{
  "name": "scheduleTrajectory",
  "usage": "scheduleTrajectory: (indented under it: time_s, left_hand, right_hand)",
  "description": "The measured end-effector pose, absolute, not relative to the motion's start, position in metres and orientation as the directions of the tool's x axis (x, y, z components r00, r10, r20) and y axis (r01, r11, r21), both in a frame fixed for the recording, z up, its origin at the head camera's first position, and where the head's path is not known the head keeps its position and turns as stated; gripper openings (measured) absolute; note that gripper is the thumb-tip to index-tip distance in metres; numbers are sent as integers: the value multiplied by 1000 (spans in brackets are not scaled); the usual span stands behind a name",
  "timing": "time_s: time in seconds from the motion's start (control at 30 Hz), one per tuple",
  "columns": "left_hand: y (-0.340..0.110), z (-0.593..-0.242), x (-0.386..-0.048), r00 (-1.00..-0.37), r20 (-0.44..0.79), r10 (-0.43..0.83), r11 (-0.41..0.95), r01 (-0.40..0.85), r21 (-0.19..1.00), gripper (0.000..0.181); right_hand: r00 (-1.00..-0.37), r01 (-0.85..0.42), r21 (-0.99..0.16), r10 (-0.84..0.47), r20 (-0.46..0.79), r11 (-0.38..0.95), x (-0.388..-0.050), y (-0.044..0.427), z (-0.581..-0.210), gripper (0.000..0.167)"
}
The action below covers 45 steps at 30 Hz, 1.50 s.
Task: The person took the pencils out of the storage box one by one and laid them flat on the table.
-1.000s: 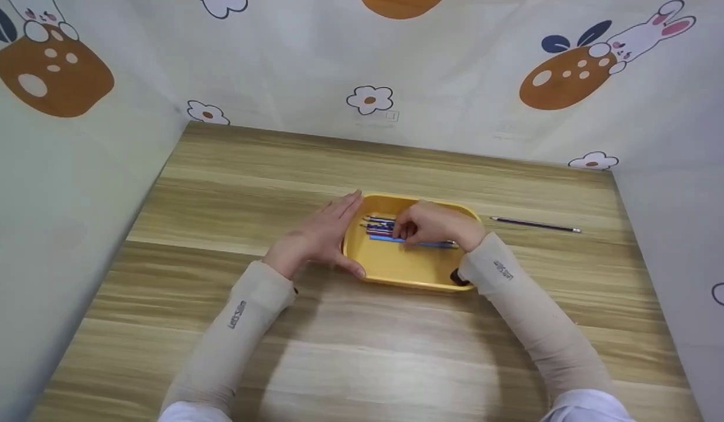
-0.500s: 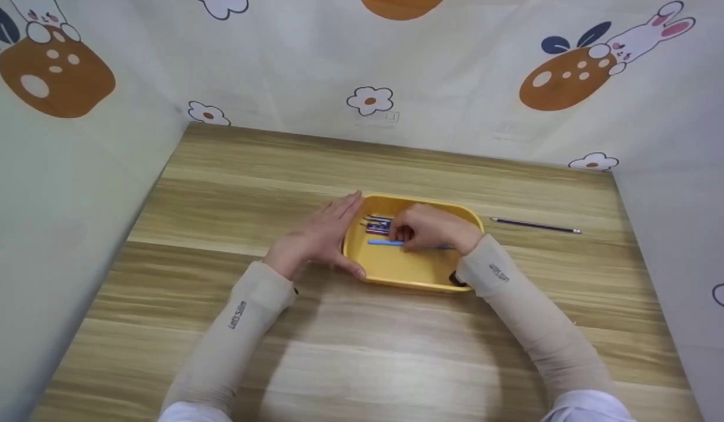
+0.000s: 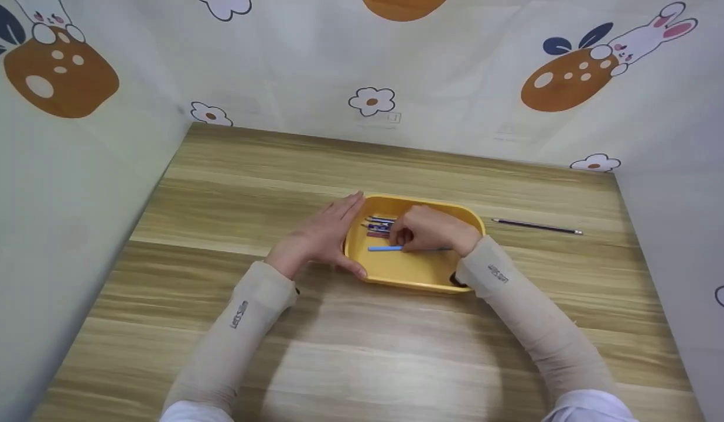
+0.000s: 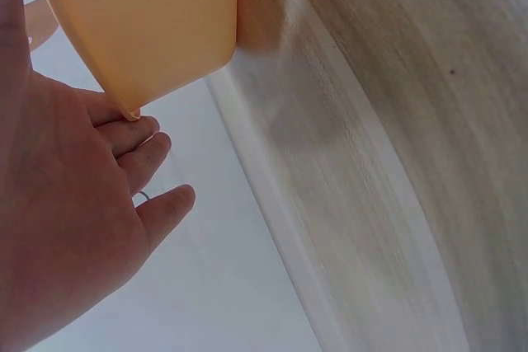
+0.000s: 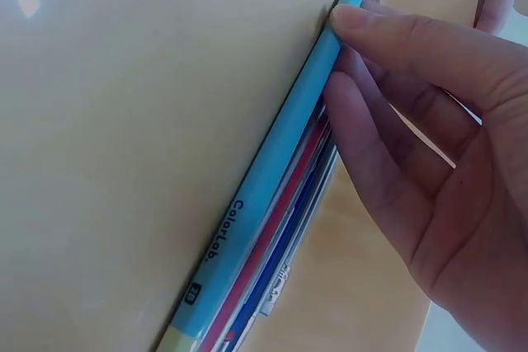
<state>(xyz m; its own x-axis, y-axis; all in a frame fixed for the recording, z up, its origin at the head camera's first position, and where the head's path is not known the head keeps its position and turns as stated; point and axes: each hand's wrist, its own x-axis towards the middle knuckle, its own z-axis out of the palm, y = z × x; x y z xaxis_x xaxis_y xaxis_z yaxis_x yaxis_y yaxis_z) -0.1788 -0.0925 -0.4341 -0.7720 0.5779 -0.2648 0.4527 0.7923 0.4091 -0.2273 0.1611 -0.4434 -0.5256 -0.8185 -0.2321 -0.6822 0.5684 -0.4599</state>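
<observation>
With the left hand (image 3: 324, 234) spread straight-fingered against the yellow tray (image 3: 409, 271), the right hand (image 3: 431, 227), pinching the blue pencil (image 3: 384, 248) inside it between thumb and fingers, should move gently to avoid stirring the other pencils (image 3: 378, 227).

Your right hand (image 3: 431, 227) hides the middle of the blue pencil (image 3: 385, 248) from the head camera, while the left wrist view crops the yellow tray (image 4: 148, 22) at the top.

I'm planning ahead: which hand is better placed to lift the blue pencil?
Probably the right hand: it pinches the blue pencil, while the left hand rests against the yellow tray.
</observation>
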Motion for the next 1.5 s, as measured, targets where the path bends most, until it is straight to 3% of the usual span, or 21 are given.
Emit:
scheduleTrajectory:
  time_s: [0.6, 1.5]
  left_hand:
    - [-93, -432, -177, -780, -266, 566, 797, 434, 421, 146]
    - [-94, -432, -177, -774, -242, 586, 793, 484, 371, 148]
  right_hand:
    - [-547, -566, -577, -792, -271, 589, -228, 166, -438, 12]
    - [-570, -523, -625, -783, -250, 580, -227, 175, -412, 18]
